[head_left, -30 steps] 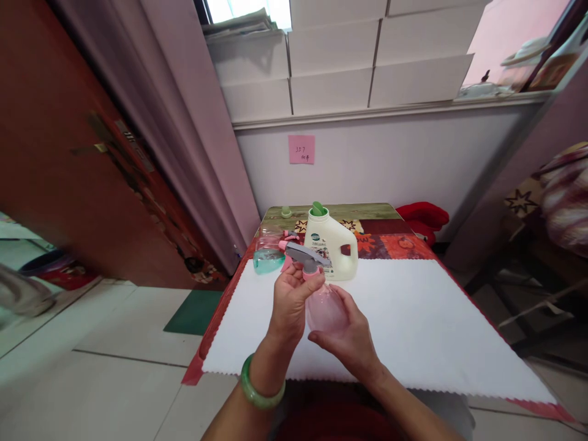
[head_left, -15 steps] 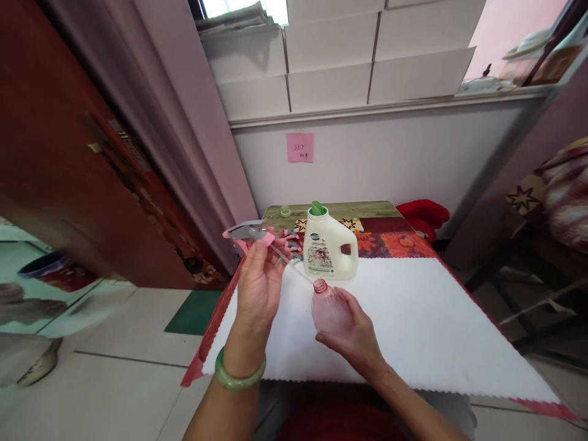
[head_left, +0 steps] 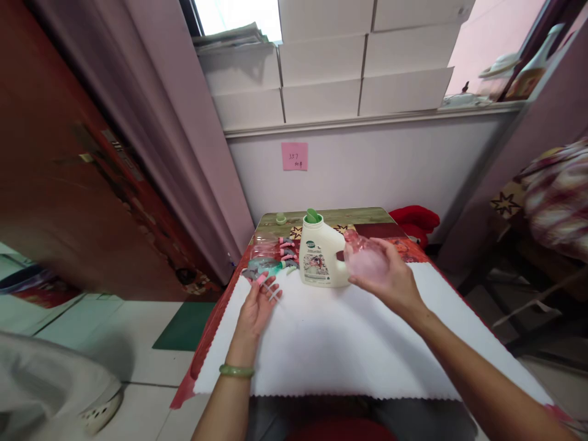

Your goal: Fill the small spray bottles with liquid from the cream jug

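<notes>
My right hand (head_left: 390, 278) is closed round a clear pink bottle (head_left: 365, 257) with its neck bare, held above the table beside the handle of a white detergent jug (head_left: 321, 254) with a green cap. My left hand (head_left: 257, 306) is low over the white cloth (head_left: 349, 337), fingers loosely round a grey and pink spray head (head_left: 257, 275) with its thin tube, at the cloth's left rear corner. Two other spray bottles (head_left: 271, 257) lie behind it, left of the jug.
A small green cap (head_left: 280, 218) lies on the wooden table's far edge. A red cushion (head_left: 416, 218) sits behind the table on the right. A dark red door and a curtain stand to the left, white boxes on the sill above.
The spray head came off the pink bottle. My left hand carried it left and down to the cloth. My right hand lifted the bottle up and right, toward the jug.
</notes>
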